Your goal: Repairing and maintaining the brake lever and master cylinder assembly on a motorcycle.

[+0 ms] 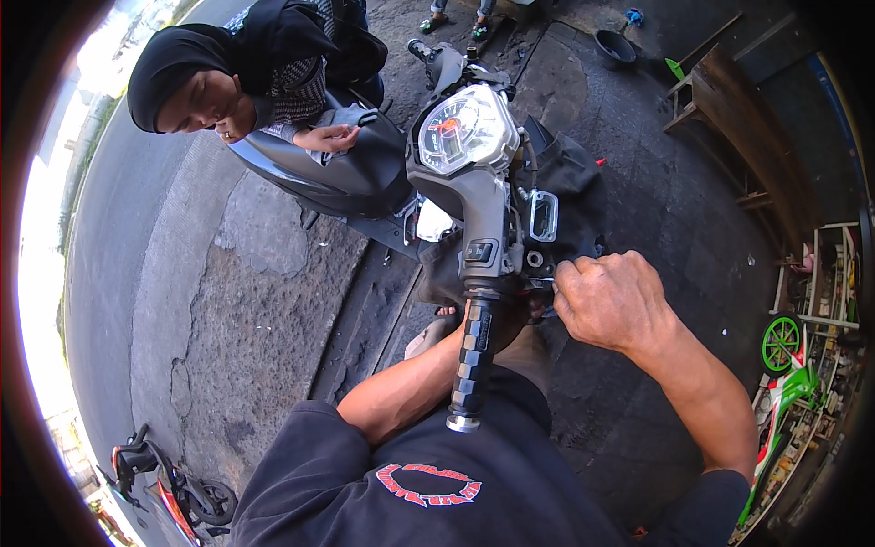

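The handlebar of a scooter stretches toward me, ending in a black ribbed grip point(474, 356) with a silver end cap. Beyond it sits the round-edged instrument cluster point(467, 130). My right hand point(612, 299) is closed, its fingertips at a small dark metal bracket point(538, 264) beside the handlebar; whatever they pinch is too small or covered to name. My left forearm point(401, 383) passes beneath the grip. Most of my left hand point(512, 330) is behind the bar, its fingers hidden. Near the bracket is a clear rectangular lamp or lens point(543, 216).
A person point(273, 73) in a dark head covering leans over another scooter's dark body point(337, 173). Right of me stand a wooden bench point(747, 137) and a green motorcycle point(791, 392) by shelves. A black basin point(614, 49) lies ahead; a red motorcycle point(173, 497) stands behind left.
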Available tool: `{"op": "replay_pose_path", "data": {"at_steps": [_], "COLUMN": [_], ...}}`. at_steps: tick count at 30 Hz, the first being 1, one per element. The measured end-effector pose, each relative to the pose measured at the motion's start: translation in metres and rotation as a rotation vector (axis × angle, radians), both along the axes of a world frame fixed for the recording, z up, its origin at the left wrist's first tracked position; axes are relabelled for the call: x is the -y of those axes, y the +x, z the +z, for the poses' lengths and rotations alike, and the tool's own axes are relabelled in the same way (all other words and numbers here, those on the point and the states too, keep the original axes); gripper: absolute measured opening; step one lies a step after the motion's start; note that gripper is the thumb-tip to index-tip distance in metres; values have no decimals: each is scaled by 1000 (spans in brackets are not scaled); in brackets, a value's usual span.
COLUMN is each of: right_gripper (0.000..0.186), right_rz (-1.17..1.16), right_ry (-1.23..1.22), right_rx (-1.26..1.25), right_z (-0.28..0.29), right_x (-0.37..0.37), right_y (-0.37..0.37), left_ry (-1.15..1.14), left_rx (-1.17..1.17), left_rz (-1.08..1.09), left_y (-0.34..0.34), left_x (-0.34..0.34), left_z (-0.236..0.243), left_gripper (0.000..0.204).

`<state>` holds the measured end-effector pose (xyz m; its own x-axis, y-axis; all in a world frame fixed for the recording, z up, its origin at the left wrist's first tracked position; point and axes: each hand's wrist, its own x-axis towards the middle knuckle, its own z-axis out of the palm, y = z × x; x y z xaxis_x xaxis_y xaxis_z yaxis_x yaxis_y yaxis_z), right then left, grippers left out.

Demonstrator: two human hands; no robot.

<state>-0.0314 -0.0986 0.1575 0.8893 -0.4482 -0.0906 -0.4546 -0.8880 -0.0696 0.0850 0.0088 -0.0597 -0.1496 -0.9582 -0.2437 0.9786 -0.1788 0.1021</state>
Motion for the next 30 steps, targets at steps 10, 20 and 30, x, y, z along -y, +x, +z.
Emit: {"op": "replay_pose_path", "data": {"at_steps": [10, 20, 30], "right_gripper": [24, 19, 23], "right_rz": [180, -406, -1158], "right_ry": [24, 376, 986], "right_rx": [2, 536, 1224], "right_z": [-5, -26, -82], "right_x": [24, -42, -103], "right_y": [2, -3, 46], "left_ry": [-11, -42, 62], "left_rx": [-5, -16, -93], "left_rz": [0, 12, -91], "left_y": [1, 4, 10], "left_x": [0, 3, -3], "left_z": [6, 25, 13], "left_gripper": [36, 37, 43]}}
